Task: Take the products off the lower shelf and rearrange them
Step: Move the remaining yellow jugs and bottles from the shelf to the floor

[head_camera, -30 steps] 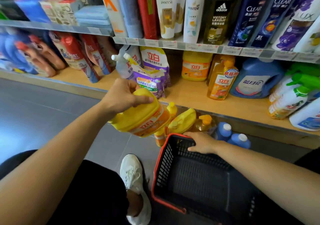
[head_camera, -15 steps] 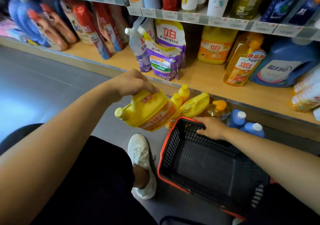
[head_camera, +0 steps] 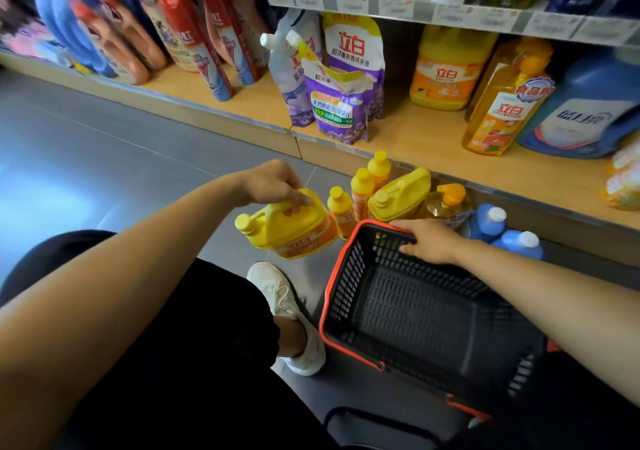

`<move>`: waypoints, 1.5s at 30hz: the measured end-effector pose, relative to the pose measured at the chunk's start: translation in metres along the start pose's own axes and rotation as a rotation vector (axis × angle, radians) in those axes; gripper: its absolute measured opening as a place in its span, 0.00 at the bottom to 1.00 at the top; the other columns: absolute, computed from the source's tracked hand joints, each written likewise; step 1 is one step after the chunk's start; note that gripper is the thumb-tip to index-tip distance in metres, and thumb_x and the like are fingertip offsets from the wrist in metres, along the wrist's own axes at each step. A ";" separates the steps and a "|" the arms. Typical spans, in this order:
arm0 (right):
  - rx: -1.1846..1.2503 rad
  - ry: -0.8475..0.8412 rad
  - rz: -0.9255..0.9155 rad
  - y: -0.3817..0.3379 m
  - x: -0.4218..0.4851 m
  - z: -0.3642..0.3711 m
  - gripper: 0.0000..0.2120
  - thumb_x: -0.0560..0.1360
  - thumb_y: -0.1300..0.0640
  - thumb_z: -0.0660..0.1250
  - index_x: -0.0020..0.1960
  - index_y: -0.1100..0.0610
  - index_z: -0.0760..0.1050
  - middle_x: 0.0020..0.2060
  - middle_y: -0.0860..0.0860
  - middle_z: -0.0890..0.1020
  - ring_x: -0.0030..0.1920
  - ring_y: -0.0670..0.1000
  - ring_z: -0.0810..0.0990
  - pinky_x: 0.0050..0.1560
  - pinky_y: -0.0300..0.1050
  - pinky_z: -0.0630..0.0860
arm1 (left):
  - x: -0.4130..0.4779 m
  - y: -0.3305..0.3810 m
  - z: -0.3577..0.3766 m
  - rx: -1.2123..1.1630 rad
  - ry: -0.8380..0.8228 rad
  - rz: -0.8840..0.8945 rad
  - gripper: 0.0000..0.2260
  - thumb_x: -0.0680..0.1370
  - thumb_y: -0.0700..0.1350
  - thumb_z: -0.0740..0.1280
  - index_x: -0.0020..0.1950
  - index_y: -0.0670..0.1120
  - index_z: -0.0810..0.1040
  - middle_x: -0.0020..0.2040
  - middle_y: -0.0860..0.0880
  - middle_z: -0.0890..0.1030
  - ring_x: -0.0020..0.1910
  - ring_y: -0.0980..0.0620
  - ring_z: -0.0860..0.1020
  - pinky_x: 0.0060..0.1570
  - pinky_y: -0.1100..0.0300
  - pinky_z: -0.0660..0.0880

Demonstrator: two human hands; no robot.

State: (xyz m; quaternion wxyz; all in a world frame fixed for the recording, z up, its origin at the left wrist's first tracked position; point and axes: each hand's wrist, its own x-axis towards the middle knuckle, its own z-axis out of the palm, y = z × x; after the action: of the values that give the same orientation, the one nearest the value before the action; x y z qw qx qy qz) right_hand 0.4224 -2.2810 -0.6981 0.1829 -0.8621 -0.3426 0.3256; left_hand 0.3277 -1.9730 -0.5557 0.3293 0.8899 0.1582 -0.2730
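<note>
My left hand (head_camera: 273,183) grips the handle of a large yellow detergent jug (head_camera: 294,228), held just above the grey floor, left of the basket. My right hand (head_camera: 429,242) rests on the far rim of a black shopping basket with a red rim (head_camera: 332,297); the basket holds nothing. On the floor beyond the basket stand small yellow bottles (head_camera: 362,190), a second yellow jug (head_camera: 398,195), an amber pump bottle (head_camera: 446,204) and two blue bottles (head_camera: 509,235). The wooden lower shelf (head_camera: 415,141) carries purple refill pouches (head_camera: 343,103), a yellow tub (head_camera: 446,72) and an orange dish-soap bottle (head_camera: 502,110).
A big blue detergent jug (head_camera: 581,117) stands at the shelf's right. Red and blue bottles (head_camera: 187,34) fill its left part. My white shoe (head_camera: 287,311) and black-clad knee sit left of the basket. Grey tiled floor (head_camera: 104,159) stretches to the left.
My left hand has lowered the yellow jug from shelf-edge height down toward the floor and levelled it. My right hand stays on the basket rim. The view has tilted downward.
</note>
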 end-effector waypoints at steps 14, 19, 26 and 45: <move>-0.165 -0.151 0.017 -0.006 -0.005 0.010 0.40 0.77 0.50 0.70 0.81 0.43 0.50 0.73 0.52 0.69 0.72 0.57 0.68 0.67 0.55 0.71 | 0.066 -0.030 0.083 -0.084 -0.013 -0.058 0.10 0.79 0.42 0.71 0.51 0.35 0.83 0.50 0.39 0.85 0.47 0.46 0.81 0.57 0.45 0.79; -0.095 -0.153 0.045 -0.004 -0.008 0.007 0.40 0.76 0.47 0.71 0.81 0.43 0.52 0.74 0.50 0.68 0.73 0.55 0.69 0.68 0.56 0.71 | 0.073 -0.013 0.086 -0.115 -0.112 -0.042 0.15 0.80 0.44 0.70 0.65 0.39 0.79 0.62 0.42 0.81 0.61 0.43 0.80 0.65 0.45 0.76; 0.151 0.385 0.148 -0.008 0.008 -0.050 0.19 0.75 0.46 0.72 0.63 0.52 0.80 0.50 0.48 0.84 0.49 0.51 0.82 0.50 0.48 0.79 | 0.098 0.031 0.055 0.435 0.076 0.114 0.08 0.78 0.52 0.68 0.51 0.51 0.83 0.52 0.48 0.84 0.52 0.46 0.81 0.48 0.53 0.79; 0.212 1.347 0.376 0.092 0.068 -0.176 0.28 0.70 0.51 0.77 0.67 0.55 0.73 0.64 0.55 0.74 0.63 0.57 0.75 0.61 0.50 0.73 | 0.313 0.170 0.042 -0.769 0.470 0.322 0.32 0.80 0.50 0.71 0.80 0.46 0.61 0.77 0.45 0.69 0.75 0.46 0.68 0.74 0.47 0.67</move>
State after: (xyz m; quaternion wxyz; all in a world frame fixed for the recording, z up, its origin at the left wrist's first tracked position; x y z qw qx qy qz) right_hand 0.6241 -2.3136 -0.6504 0.3788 -0.8981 0.0334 -0.2208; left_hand 0.6409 -2.0941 -0.6820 0.6280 0.7545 0.1780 0.0683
